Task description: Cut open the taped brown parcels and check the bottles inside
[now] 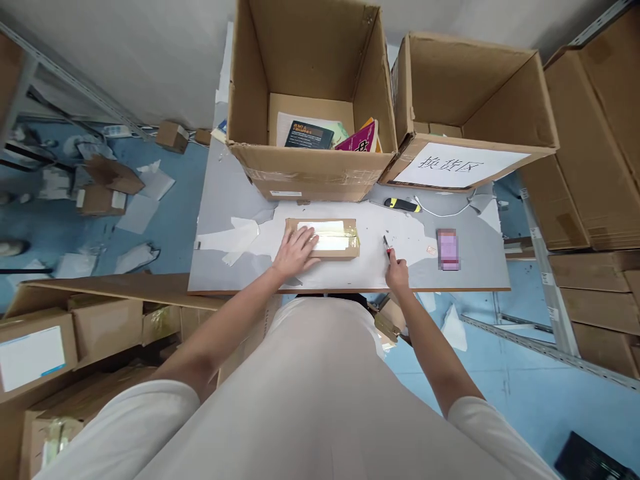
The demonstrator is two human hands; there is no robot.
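My left hand [296, 252] lies flat on the left part of a small cardboard box [354, 230], fingers stretched out over its top. The box has white labels and shiny clear tape at its right end. To the right of it, my right hand [397, 272] is closed round a small utility knife [387, 245]. The knife's dark tip points away from me and shows a bit of red near my fingers. It is apart from the box. A yellow and black box cutter [403, 205] lies farther back on the table.
A large open carton [310, 163] with books [309, 135] stands at the back, beside another carton [475, 127] with a handwritten sign. A blurred pink item [448, 250] lies right on the table [480, 270]. Cartons [107, 327] fill the lower left; metal shelving [550, 293] stands right.
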